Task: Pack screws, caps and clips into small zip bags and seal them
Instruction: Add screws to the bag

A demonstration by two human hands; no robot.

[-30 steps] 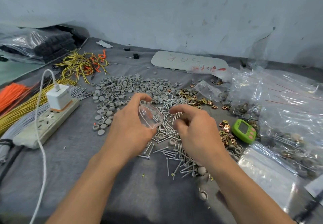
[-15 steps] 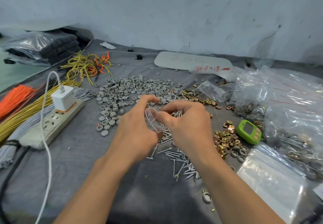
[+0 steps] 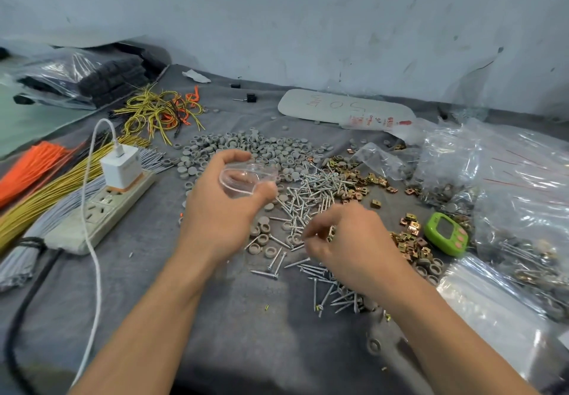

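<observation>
My left hand (image 3: 221,210) holds a small clear zip bag (image 3: 243,177) with its mouth spread open, above the grey cloth. My right hand (image 3: 348,237) is low over the pile of silver screws (image 3: 311,194), fingers curled and blurred; whether they pinch a screw cannot be told. Grey round caps (image 3: 246,148) lie heaped behind the bag. Brass-coloured clips (image 3: 360,176) are scattered to the right of the screws, with more clips (image 3: 409,240) near my right wrist.
A power strip (image 3: 101,210) with a white charger (image 3: 121,170) and cable lies at left, beside bundles of yellow, orange and grey ties (image 3: 46,188). A green timer (image 3: 446,234) sits at right. Filled plastic bags (image 3: 508,185) and a flat stack of empty zip bags (image 3: 492,305) crowd the right side.
My right hand has left the bag's mouth and dropped down-right onto the screw pile. My left hand has kept the open bag and lifted it slightly.
</observation>
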